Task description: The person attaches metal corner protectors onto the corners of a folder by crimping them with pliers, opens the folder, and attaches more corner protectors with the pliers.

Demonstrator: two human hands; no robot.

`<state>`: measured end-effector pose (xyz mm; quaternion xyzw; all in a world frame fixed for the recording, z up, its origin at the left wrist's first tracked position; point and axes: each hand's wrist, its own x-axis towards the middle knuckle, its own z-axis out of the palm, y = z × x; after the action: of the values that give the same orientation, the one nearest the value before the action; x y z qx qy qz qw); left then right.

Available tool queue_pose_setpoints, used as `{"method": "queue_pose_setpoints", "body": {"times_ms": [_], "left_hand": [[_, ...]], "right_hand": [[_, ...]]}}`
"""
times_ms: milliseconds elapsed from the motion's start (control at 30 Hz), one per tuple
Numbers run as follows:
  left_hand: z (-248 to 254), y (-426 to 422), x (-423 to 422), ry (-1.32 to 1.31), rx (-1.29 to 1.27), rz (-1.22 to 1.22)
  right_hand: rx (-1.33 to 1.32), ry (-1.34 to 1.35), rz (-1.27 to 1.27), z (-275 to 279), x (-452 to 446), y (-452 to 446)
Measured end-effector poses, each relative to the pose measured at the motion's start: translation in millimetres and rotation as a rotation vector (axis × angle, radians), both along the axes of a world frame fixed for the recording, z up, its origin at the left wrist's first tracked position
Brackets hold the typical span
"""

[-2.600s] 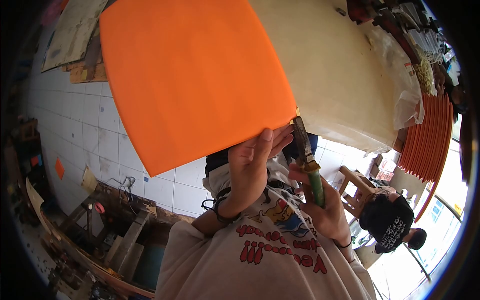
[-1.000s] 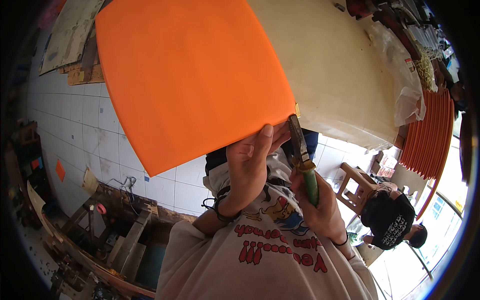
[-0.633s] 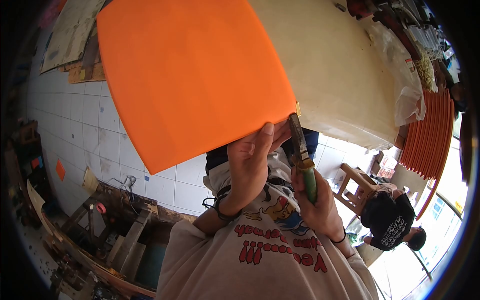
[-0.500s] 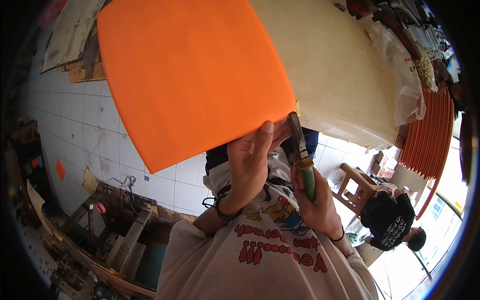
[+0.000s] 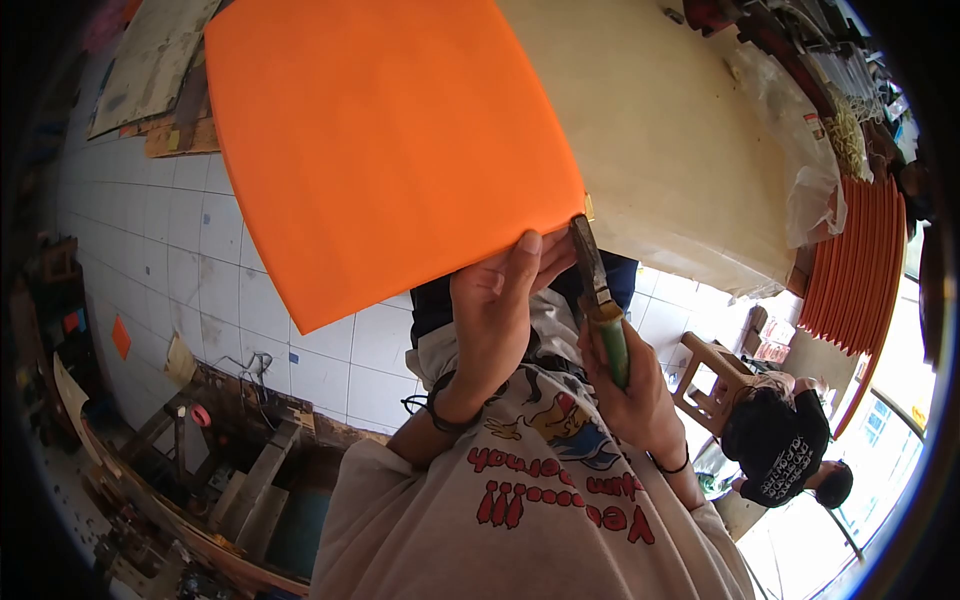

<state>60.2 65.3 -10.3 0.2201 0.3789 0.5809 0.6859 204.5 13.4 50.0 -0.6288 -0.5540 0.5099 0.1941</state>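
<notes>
A large flat orange panel (image 5: 400, 150) fills the upper middle of the view. My left hand (image 5: 497, 310) grips its near edge, with the thumb on top and the fingers underneath, close to the right corner. In my right hand (image 5: 640, 395) is a pair of pliers (image 5: 592, 262) with a green handle. Its jaws touch or lie right beside the panel's right corner. A small gold-coloured piece (image 5: 589, 207) sticks out at that corner; what it is I cannot make out.
A beige-topped table (image 5: 660, 150) lies beyond the panel. Clear plastic wrapping (image 5: 800, 140) sits on its right side, near a stack of orange panels (image 5: 850, 270). A person in a black shirt (image 5: 775, 440) sits by a stool (image 5: 710, 380) at right. White tiles (image 5: 190, 240) cover the floor.
The panel's near edge and right corner have shifted slightly up and left in view, together with both hands and the pliers. Both grips are unchanged.
</notes>
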Motion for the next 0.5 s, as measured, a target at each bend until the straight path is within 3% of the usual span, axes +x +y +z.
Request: {"method": "queue_pose_setpoints", "body": {"times_ms": [133, 233, 333, 500], "left_hand": [[0.3, -0.5, 1.0, -0.001, -0.01, -0.005], [2.0, -0.2, 2.3, 0.043, 0.012, 0.017], [7.4, 0.0, 3.2, 0.064, 0.008, 0.04], [-7.2, -6.9, -8.8, -0.011, 0.029, -0.118]], "right_hand": [[0.041, 0.048, -0.101, -0.5, -2.5, -4.0], [-0.074, 0.068, -0.194, -2.7, -0.6, -6.8], [-0.165, -0.091, -0.047, 2.5, 1.3, 1.7], [-0.163, -0.089, -0.066, 8.3, 0.8, -1.5]]}}
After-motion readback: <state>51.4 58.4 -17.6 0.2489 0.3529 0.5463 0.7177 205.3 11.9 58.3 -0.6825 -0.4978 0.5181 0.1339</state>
